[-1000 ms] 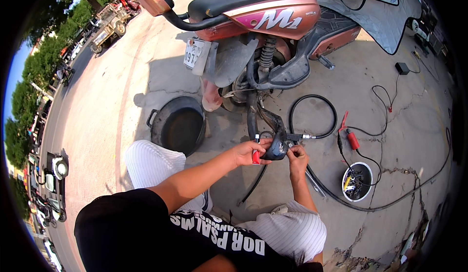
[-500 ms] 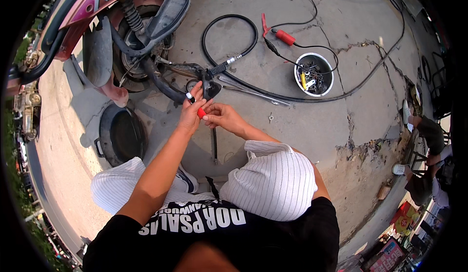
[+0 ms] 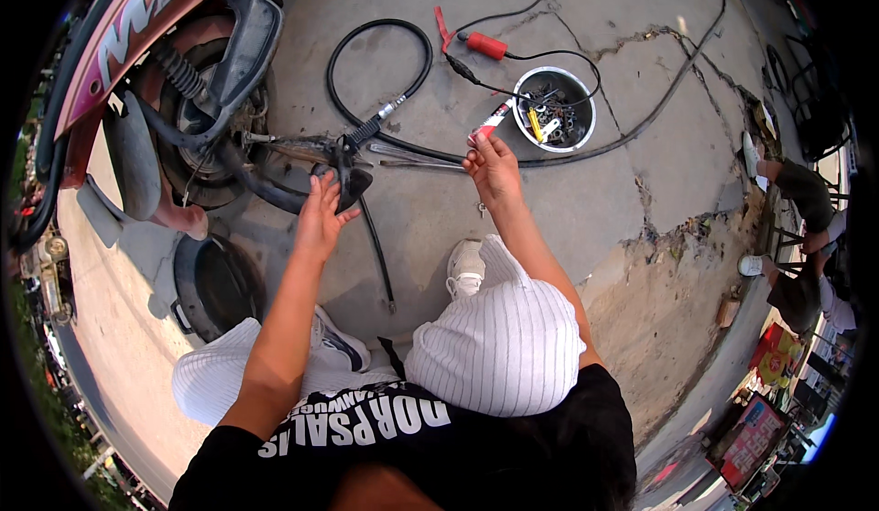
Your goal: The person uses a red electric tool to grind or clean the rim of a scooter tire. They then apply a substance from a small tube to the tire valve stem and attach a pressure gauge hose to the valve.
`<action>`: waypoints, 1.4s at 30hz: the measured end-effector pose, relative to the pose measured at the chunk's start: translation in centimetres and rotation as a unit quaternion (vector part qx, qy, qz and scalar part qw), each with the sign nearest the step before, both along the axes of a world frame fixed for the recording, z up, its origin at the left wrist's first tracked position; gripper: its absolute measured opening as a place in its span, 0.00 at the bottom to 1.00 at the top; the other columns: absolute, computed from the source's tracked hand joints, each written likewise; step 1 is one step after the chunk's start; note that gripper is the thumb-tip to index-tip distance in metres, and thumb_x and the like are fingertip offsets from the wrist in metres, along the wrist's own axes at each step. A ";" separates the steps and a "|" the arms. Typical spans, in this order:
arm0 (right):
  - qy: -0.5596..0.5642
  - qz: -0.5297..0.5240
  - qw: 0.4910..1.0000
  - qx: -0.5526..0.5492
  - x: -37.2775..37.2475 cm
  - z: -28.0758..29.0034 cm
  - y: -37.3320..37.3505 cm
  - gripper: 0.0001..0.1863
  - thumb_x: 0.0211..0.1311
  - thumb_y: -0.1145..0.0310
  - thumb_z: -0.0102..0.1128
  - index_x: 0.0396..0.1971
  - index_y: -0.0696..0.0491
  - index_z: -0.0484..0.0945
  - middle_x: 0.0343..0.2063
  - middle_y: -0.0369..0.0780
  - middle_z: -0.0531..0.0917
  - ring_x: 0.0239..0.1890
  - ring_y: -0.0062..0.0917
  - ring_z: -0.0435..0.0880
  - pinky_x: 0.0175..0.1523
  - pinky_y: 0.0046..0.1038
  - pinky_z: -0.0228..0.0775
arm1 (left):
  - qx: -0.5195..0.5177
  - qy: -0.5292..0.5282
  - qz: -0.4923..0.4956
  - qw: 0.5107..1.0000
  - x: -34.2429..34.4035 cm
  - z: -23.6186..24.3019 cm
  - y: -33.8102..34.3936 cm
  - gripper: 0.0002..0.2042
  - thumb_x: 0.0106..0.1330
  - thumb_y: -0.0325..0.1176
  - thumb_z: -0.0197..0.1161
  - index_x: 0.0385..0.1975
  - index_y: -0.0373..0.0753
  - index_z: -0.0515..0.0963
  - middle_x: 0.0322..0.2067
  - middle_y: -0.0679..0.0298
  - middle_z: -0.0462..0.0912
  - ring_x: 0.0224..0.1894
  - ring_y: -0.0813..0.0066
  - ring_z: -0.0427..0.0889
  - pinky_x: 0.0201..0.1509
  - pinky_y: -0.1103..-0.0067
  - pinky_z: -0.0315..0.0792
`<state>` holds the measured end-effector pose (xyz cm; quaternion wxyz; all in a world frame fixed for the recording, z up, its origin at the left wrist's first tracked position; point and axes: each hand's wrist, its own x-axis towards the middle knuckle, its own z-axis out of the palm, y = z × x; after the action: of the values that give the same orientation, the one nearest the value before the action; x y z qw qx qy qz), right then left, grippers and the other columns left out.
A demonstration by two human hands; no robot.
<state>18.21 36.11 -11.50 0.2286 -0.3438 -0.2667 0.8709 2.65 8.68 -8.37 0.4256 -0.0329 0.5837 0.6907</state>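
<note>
My right hand (image 3: 495,174) is raised, closed around a small red-and-white tube (image 3: 492,124). The tube tilts up to the right, and its far end overlaps the rim of a metal bowl (image 3: 560,149) in the picture. Inside that bowl lie several small metal parts and a yellow piece (image 3: 535,125). My left hand (image 3: 318,222) holds nothing, its fingers apart and stretched forward. It is close to the black end piece (image 3: 355,184) of the parts beside a motorbike's wheel; whether it touches cannot be told.
A pink-red motorbike (image 3: 105,48) stands at the far left. Below it sits a black basin (image 3: 197,282). A black hose (image 3: 380,24) loops over the cracked concrete, near a cable with a red cylinder (image 3: 485,45). Another person's legs (image 3: 801,190) show at the right.
My hands have parted. The tube, held between both hands earlier, has gone right and forward in my right hand. My left hand has let go and spread. The whole view has shifted slightly.
</note>
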 end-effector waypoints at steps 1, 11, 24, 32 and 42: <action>0.011 -0.055 0.998 -0.017 0.3 -0.2 1.5 0.12 0.67 0.64 0.62 0.45 0.55 0.76 0.37 0.38 0.82 0.29 0.18 0.77 0.36 0.25 0.76 | -0.031 -0.008 -0.008 0.999 -0.5 -0.2 -0.2 0.40 0.69 0.65 0.46 0.69 0.38 0.55 0.64 0.53 0.65 0.60 0.67 0.69 0.47 0.71 0.73; -0.114 0.236 0.960 0.095 -3.3 -3.2 -1.5 0.13 0.71 0.65 0.54 0.45 0.58 0.78 0.34 0.38 0.82 0.28 0.18 0.77 0.34 0.24 0.76 | -0.080 -0.140 -0.140 0.977 -5.9 2.2 -0.8 0.25 0.69 0.63 0.50 0.51 0.48 0.71 0.36 0.76 0.78 0.30 0.90 0.72 0.19 0.87 0.54; -0.180 0.417 0.876 0.164 -2.5 -8.7 -8.8 0.11 0.68 0.68 0.53 0.41 0.59 0.80 0.30 0.38 0.82 0.26 0.19 0.77 0.30 0.23 0.74 | 0.042 0.003 -0.107 0.993 -11.2 0.4 7.8 0.31 0.70 0.60 0.51 0.64 0.46 0.61 0.56 0.66 0.75 0.47 0.79 0.78 0.25 0.85 0.66; -0.177 0.408 0.884 0.147 -0.7 -8.7 -9.8 0.11 0.68 0.68 0.53 0.42 0.59 0.80 0.30 0.38 0.83 0.25 0.19 0.77 0.30 0.23 0.73 | -0.086 -0.025 -0.077 0.993 -12.3 -6.5 9.3 0.31 0.66 0.63 0.54 0.59 0.47 0.67 0.60 0.59 0.73 0.57 0.68 0.75 0.31 0.76 0.74; -0.172 0.402 0.887 0.148 -0.1 -8.1 -8.4 0.12 0.68 0.68 0.52 0.43 0.58 0.80 0.31 0.37 0.83 0.27 0.18 0.77 0.34 0.23 0.75 | -0.211 -0.004 -0.176 0.961 -12.7 -6.8 6.1 0.34 0.66 0.64 0.54 0.60 0.40 0.67 0.59 0.55 0.74 0.55 0.69 0.77 0.27 0.79 0.76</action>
<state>18.08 27.69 -19.56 -0.1418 -0.3136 -0.5431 0.7659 -10.01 14.78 -15.17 0.5262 -0.0212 0.7114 0.4654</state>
